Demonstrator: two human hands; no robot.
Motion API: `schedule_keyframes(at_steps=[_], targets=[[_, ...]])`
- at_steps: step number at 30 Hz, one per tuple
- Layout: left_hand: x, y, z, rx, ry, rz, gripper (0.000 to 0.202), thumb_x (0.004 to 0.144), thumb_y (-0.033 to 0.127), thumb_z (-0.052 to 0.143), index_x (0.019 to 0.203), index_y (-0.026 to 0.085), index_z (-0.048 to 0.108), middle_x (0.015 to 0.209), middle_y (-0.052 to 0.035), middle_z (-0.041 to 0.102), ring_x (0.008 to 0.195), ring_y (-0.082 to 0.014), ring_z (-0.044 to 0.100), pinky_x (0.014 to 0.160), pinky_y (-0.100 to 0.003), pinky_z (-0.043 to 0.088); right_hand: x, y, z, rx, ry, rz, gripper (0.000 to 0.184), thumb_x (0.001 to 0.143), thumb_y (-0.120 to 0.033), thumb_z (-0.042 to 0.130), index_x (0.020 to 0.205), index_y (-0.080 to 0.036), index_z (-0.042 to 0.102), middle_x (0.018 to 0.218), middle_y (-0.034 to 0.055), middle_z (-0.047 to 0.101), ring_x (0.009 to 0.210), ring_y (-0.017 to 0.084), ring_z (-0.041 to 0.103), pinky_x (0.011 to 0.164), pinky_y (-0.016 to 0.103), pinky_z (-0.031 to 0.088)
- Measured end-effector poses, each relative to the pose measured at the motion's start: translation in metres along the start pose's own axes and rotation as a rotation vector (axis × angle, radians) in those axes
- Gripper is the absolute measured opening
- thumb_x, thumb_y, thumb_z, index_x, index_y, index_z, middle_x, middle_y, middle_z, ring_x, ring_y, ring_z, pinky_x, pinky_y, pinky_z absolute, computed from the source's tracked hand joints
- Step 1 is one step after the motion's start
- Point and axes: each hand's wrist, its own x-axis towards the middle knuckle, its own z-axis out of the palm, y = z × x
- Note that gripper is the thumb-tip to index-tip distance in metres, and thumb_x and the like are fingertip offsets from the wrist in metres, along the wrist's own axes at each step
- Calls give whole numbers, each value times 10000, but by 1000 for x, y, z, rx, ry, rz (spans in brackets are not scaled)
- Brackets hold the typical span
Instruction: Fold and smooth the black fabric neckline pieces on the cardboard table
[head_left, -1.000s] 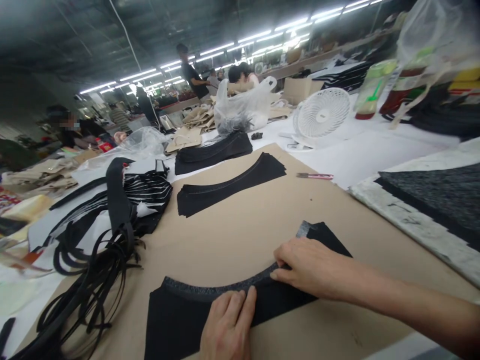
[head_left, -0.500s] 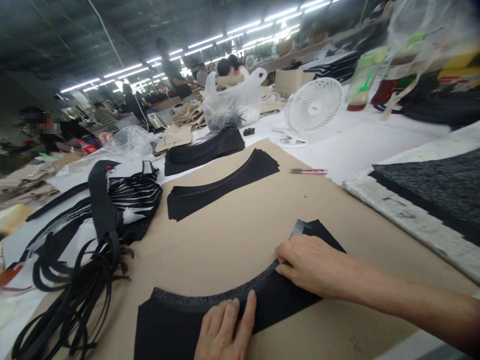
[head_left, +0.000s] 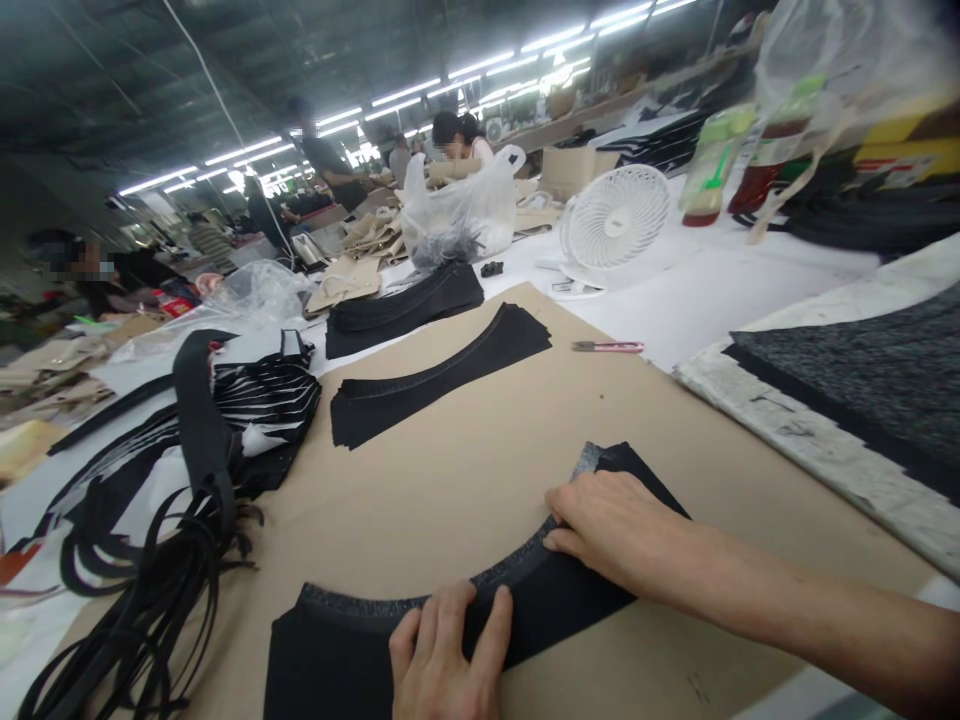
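A curved black fabric piece with a speckled grey strip along its inner curve lies flat on the brown board in front of me. My left hand rests on its middle, fingers spread, the fingertips at the strip. Toward the piece's right end, my right hand is closed, with thumb and fingertips pinching the curved edge. Part of the strip is hidden under both hands. Farther up the board lies a stack of similar curved black pieces.
Thread snips lie near the board's far right edge. Black straps and strips pile up on the left. Behind stand a white fan, a plastic bag and bottles. Grey fabric lies on the right.
My left fingers have slid slightly up onto the strip at the curved edge. My right hand keeps its pinch at nearly the same spot. The view has shifted a little.
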Motion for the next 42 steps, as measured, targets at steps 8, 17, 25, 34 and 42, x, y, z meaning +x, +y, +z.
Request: schedule_keyframes(at_steps=[8,17,25,34,42], targets=[[33,46,26,-311,28,31,464,796,70,386,1237,115,525,991,-104,622,896,-221,548,797,-358,416,-2,19,43,14,302,-136,48,862,-205,560,894,-169,563,764,47,599,801,249,598,833,395,361],[31,47,36,-152,82,64,439,822,74,380,1227,116,544,939,-65,618,839,-195,526,777,-333,404,-3,47,-3,292,56,79,233,779,-436,674,796,-212,615,750,28,644,750,232,601,622,283,342],[34,42,32,34,64,150,401,871,103,403,1230,136,577,886,-69,613,800,-172,555,746,-294,429,9,67,-7,379,85,77,33,786,-233,632,800,-205,620,743,4,645,728,171,593,593,235,337],[36,46,40,72,186,110,399,854,63,411,1153,187,644,833,-30,664,758,-154,563,744,-315,375,10,72,6,304,143,101,35,835,-233,616,832,-199,622,767,32,664,737,202,617,588,262,327],[39,49,40,73,223,91,385,839,32,441,1106,201,662,799,-2,676,736,-137,577,737,-313,359,6,70,12,270,206,92,76,867,-233,612,804,-201,583,809,37,664,761,216,621,605,276,333]])
